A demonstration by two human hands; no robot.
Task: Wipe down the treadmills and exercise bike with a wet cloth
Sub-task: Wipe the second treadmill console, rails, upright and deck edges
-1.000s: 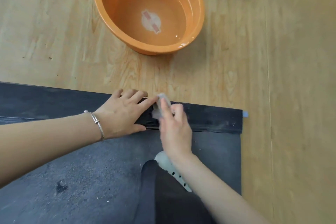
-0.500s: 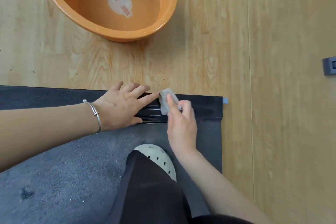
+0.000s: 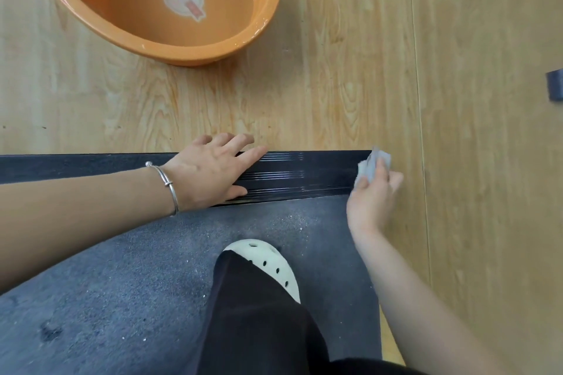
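A black ribbed side rail (image 3: 304,175) runs along the far edge of the treadmill's dusty dark belt (image 3: 122,268). My left hand (image 3: 210,172) lies flat on the rail with straight fingers, a silver bangle on the wrist. My right hand (image 3: 373,195) grips a small grey-white cloth (image 3: 373,164) at the rail's right end corner. The stretch of rail between my hands looks shiny.
An orange basin (image 3: 268,9) holding water stands on the wooden floor beyond the rail. My foot in a white clog (image 3: 274,265) and a black trouser leg stand on the belt. A small dark object (image 3: 554,88) sits at the right edge.
My right hand has slid the cloth rightward along the rail, from beside my left fingertips to the rail's end corner. The left hand stays put on the rail.
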